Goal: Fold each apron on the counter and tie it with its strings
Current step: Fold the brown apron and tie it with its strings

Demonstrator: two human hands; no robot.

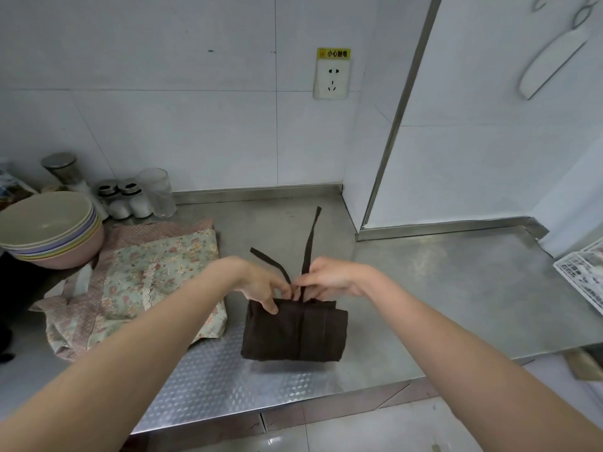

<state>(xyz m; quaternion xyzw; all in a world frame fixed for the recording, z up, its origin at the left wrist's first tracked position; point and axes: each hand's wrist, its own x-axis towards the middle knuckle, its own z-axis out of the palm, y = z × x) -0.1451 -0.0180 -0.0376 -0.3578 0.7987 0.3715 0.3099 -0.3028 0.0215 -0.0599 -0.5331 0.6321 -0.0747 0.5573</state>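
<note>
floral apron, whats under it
Under the floral apron lies a pink dotted cloth, showing along its far and left edges, on the steel counter. How far that cloth reaches beneath, and anything else below, is covered.

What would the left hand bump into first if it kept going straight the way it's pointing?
Most likely the right hand. The left hand points rightward across the top of the folded brown apron, and both hands pinch its strings almost fingertip to fingertip. Depth is hard to judge from this single view.
</note>
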